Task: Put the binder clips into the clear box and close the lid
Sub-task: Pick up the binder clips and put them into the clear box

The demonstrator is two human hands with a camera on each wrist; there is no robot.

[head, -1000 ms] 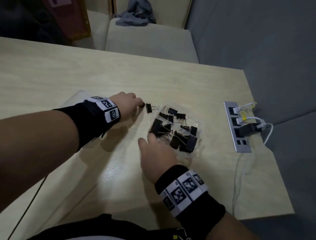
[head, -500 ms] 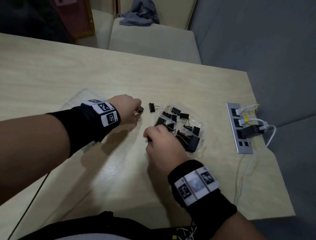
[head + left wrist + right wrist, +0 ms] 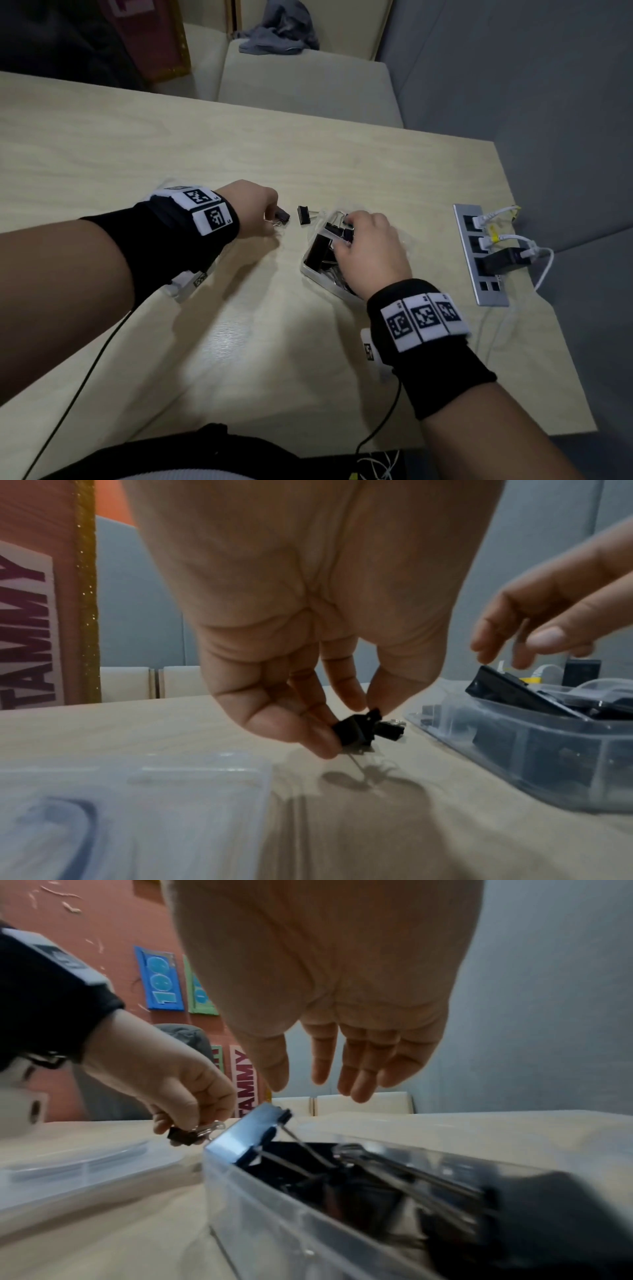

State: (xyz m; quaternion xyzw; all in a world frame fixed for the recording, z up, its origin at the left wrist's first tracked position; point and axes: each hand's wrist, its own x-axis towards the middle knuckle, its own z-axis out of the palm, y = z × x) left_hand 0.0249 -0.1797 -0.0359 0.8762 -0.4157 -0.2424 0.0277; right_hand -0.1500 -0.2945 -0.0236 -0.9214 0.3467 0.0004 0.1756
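My left hand pinches a small black binder clip just above the table, left of the clear box. The box holds several black clips. A large clip leans out over its left rim. My right hand hovers over the box with straight fingers, holding nothing. One loose clip lies between my left hand and the box. The clear lid lies flat under my left wrist.
A silver power strip with plugs and white cables lies near the table's right edge. Thin black cables trail from both wrists across the front of the table. A pale chair stands beyond the far edge.
My left hand has closed on the small clip and lifted it. My right hand has moved from the table in front of the box to above it, and its fingers have straightened.
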